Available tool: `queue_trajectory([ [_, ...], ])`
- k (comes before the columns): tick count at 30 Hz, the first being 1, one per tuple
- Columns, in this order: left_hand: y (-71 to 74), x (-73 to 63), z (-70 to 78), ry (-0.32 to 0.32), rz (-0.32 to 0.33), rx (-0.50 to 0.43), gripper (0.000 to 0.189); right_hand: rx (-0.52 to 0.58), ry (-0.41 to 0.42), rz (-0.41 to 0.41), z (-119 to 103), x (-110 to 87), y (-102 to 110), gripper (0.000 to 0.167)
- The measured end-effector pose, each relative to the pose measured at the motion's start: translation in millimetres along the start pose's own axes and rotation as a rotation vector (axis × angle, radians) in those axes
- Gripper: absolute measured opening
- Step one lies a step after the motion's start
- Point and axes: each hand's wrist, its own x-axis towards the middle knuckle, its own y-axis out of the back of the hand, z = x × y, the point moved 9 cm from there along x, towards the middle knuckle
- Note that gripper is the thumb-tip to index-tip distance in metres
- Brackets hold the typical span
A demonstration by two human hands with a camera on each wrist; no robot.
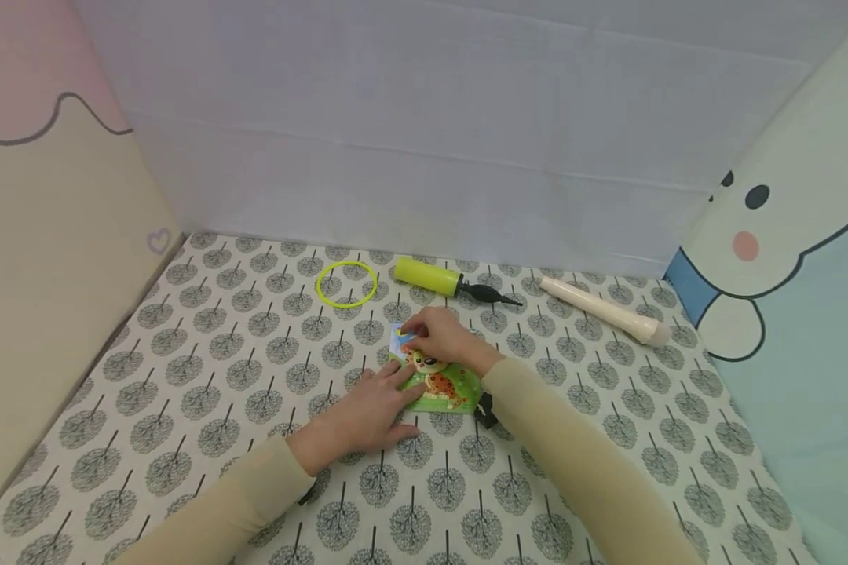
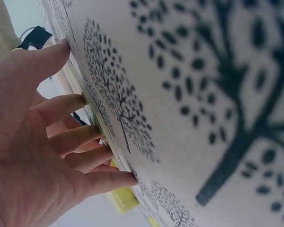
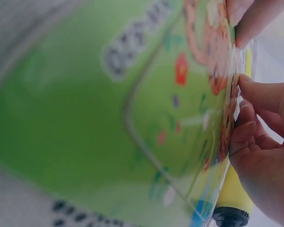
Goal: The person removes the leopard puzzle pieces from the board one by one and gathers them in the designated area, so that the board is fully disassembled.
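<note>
A green picture board with a cartoon leopard printed on it lies flat on the patterned cloth. On its left edge my left hand rests with straight, spread fingers, the thumb out to the side on the cloth. My right hand reaches over the board's upper left part, thumb and curled fingertips pinching close at its surface. In the right wrist view, a rounded outline runs around the picture, and the right thumb touches the board. The right hand and forearm hide the board's upper right part.
Behind the board lie a yellow ring, a yellow hand pump with a black nozzle, and a pale tube-shaped stick with a clear rounded end. A small black object shows beside the right sleeve. White fabric hangs behind the table.
</note>
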Motion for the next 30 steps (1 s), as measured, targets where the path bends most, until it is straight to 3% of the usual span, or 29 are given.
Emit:
queue_trajectory([
  [10, 4.1, -1.0, 0.7, 0.015, -0.026, -0.033, 0.067, 0.1, -0.037, 0.02, 8.3, 3.7, 0.0, 0.021],
  [19, 4.3, 0.0, 1.5, 0.016, -0.021, -0.026, 0.067, 0.119, -0.014, 0.041, 8.5, 2.8, 4.1, 0.019],
  [30, 2.6, -0.6, 1.3, 0.022, -0.03, -0.031, 0.067, 0.143, -0.063, 0.063, 15.4, 1.3, 5.6, 0.018],
])
